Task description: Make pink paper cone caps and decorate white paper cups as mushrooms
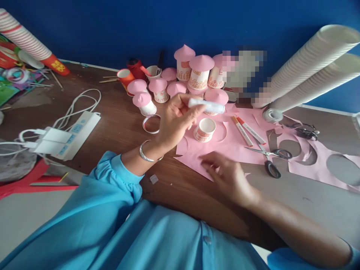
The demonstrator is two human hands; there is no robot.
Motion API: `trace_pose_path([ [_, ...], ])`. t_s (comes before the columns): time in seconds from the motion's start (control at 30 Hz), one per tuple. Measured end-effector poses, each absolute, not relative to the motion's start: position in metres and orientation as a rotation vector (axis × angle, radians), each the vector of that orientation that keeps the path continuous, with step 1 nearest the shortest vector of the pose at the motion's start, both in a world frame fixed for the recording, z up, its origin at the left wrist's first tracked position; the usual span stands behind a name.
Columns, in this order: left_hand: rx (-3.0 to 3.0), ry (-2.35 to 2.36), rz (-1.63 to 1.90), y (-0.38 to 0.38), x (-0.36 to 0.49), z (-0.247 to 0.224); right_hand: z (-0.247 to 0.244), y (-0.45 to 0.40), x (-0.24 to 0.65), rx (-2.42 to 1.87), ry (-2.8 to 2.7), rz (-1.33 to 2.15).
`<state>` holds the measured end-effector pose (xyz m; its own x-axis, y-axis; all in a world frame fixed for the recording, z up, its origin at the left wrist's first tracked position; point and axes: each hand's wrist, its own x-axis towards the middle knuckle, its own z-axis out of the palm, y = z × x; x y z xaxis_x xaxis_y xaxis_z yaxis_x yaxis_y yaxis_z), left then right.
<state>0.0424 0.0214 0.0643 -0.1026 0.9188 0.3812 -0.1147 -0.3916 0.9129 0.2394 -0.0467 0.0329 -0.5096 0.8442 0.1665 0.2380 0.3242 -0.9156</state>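
Note:
My left hand (178,120), with a silver bangle at its wrist, is raised over the table and pinches a small white tube (207,105). The tube is blurred, and any print on it is unreadable. Below it stands a short paper cup (207,125) with a red drawn pattern and an open top. My right hand (226,176) hovers low over the near edge of the pink paper (197,161). Its fingers are loosely bent, thumb and forefinger apart, with nothing visible between them. Behind are several decorated cups with pink paper cone tops (201,63).
Two markers (247,131) and black-handled scissors (267,154) lie at the right, beside cut-out pink scraps (300,150). Tall stacks of paper cups (306,63) lean at the far right. A tape roll (152,124) and a power strip (78,135) with cables are to the left.

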Motion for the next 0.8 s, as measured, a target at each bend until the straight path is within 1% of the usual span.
trace_pose_path([
  [0.07, 1.326, 0.894, 1.712, 0.030, 0.035, 0.070, 0.034, -0.063, 0.211, -0.503, -2.331, 0.898],
  [0.13, 1.327, 0.897, 1.719, 0.032, 0.032, 0.076, 0.029, -0.074, 0.175, -0.161, -2.543, 0.612],
  [0.17, 1.332, 0.903, 1.716, 0.032, 0.032, 0.079, 0.025, -0.077, 0.158, -0.016, -2.628, 0.525],
  [0.27, 1.369, 0.898, 1.720, 0.028, 0.031, 0.086, 0.010, -0.073, 0.121, 0.149, -2.829, 0.382],
  [0.33, 1.379, 0.877, 1.750, 0.025, 0.029, 0.089, 0.005, -0.067, 0.119, 0.197, -2.873, 0.312],
  [0.43, 1.394, 0.832, 1.760, 0.023, 0.025, 0.090, 0.011, -0.057, 0.152, 0.060, -2.771, 0.153],
  [0.53, 1.409, 0.855, 1.697, 0.022, 0.024, 0.088, 0.019, -0.035, 0.210, -0.394, -2.551, 0.002],
  [0.63, 1.416, 0.844, 1.630, 0.022, 0.030, 0.082, 0.016, 0.001, 0.259, -1.018, -2.232, 0.115],
  [0.67, 1.408, 0.835, 1.599, 0.021, 0.034, 0.080, 0.013, 0.014, 0.270, -1.131, -2.184, 0.165],
  [0.73, 1.381, 0.826, 1.525, 0.018, 0.044, 0.075, 0.003, 0.037, 0.280, -1.172, -2.207, 0.233],
  [0.8, 1.361, 0.824, 1.444, 0.013, 0.053, 0.071, -0.005, 0.050, 0.281, -1.090, -2.298, 0.262],
])
